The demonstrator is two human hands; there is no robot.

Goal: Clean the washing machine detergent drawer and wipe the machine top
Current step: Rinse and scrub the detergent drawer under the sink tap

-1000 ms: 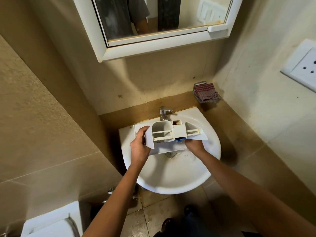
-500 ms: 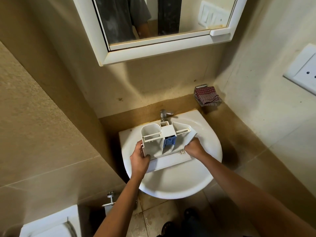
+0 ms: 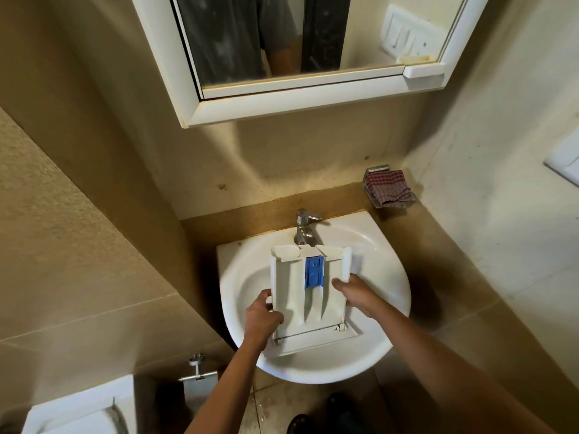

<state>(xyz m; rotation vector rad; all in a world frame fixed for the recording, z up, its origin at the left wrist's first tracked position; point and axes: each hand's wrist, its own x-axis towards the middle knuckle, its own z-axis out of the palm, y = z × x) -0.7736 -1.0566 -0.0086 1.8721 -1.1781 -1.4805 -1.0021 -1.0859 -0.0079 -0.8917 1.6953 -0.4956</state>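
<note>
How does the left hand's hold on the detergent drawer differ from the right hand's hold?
The left hand grips the left edge of the detergent drawer; the right hand grips its right edge. The left hand sits low, near the front panel; the right hand sits further up, nearer the blue insert. Both hold the drawer above the sink.

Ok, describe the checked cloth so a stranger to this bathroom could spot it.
Find the white washbasin under the mirror cabinet. Up and right of its tap, in the wall corner, a metal holder carries the cloth. It is the only red-checked, folded fabric.
</note>
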